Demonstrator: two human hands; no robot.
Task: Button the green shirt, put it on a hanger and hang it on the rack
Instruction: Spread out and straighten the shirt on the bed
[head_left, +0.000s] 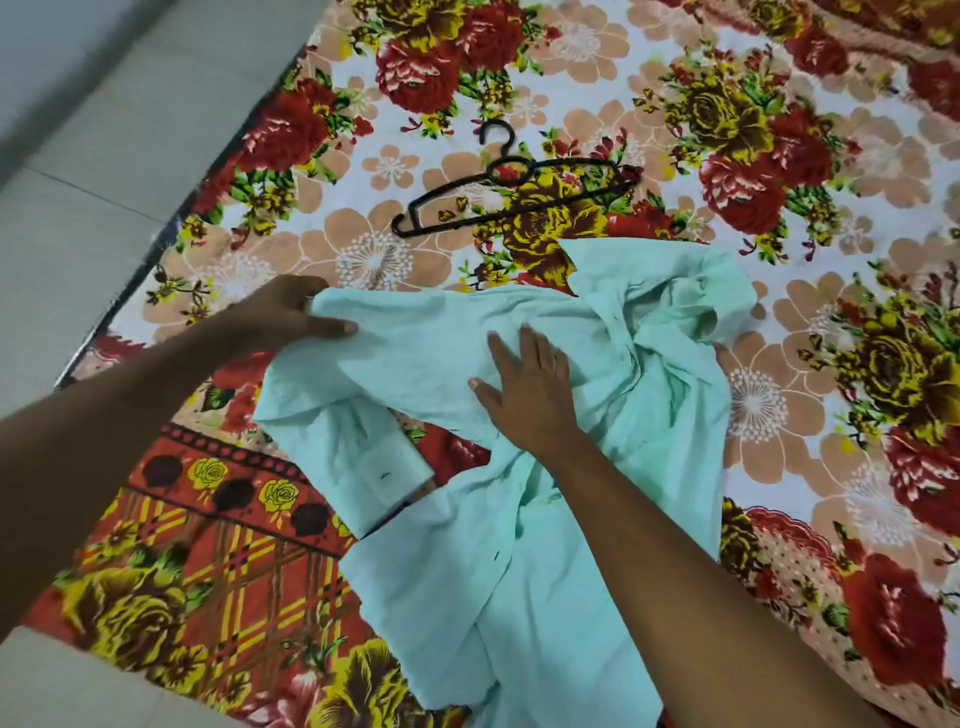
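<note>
Lying crumpled and unbuttoned across a floral bedsheet (779, 415): the pale mint-green shirt (467, 545), twisted into deep folds near its far right side, one cuffed sleeve (374, 467) folded over at the near left with a dark buttonhole showing. Gripping the shirt's far left edge, thumb on top and fingers curled under the cloth: the left hand (283, 317). Pressing flat on the middle of the fabric, fingers straight and spread: the right hand (524, 387). Resting just beyond the shirt, apart from it: a black plastic hanger (511, 195). Showing at the left: grey floor tiles (104, 182).
</note>
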